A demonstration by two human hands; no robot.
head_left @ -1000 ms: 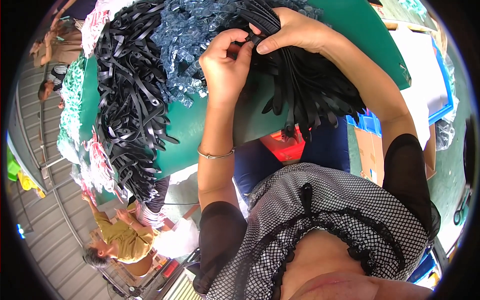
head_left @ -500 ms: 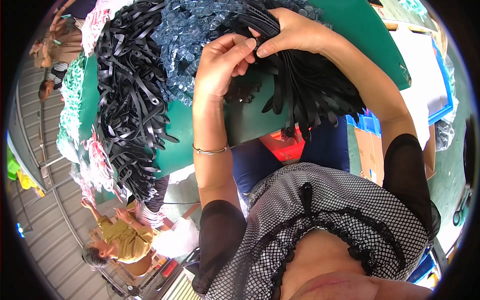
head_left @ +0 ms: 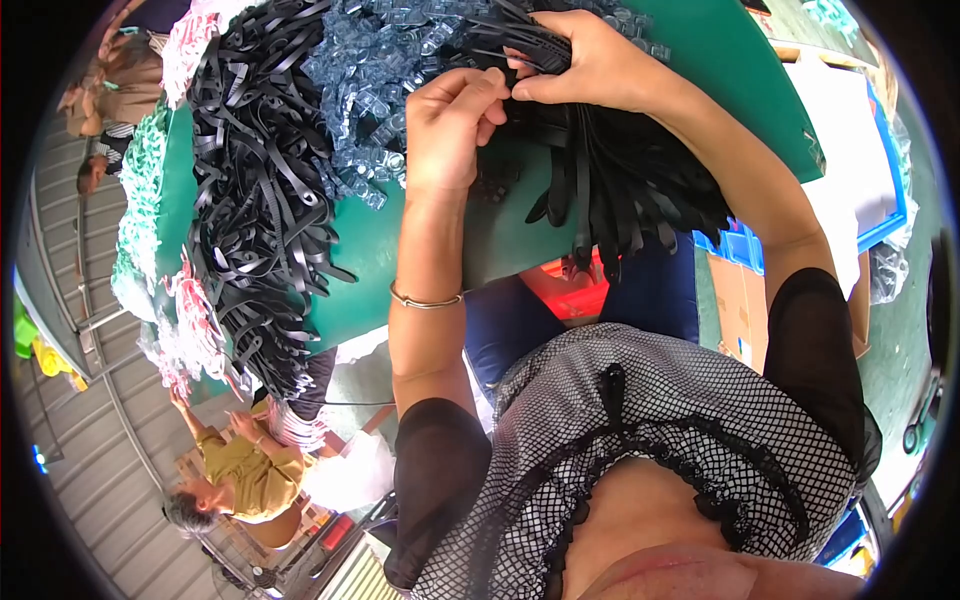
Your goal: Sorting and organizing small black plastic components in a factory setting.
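Two bare hands meet at the twelve o'clock edge of a green bench [head_left: 420, 250]. The left hand [head_left: 450, 125] and the right hand [head_left: 590, 65] touch at the fingertips, fingers pinched together on a small dark piece between them, too small to make out. Under the right hand lies a bundle of black straps [head_left: 620, 180], fanned out and hanging over the bench edge toward three o'clock. At eleven o'clock sits a heap of clear bluish plastic pieces [head_left: 370, 80], and beside it, toward nine o'clock, a large tangle of black straps [head_left: 260, 200]. A thin metal bangle [head_left: 425, 300] circles the left wrist. Below the bench, near the centre, a red crate [head_left: 565, 295] shows. At three o'clock are a blue crate [head_left: 735, 250], a brown cardboard box [head_left: 735, 305] and a flat white sheet [head_left: 850, 130]. At seven o'clock another person in a mustard top [head_left: 235, 465] sits on the floor.
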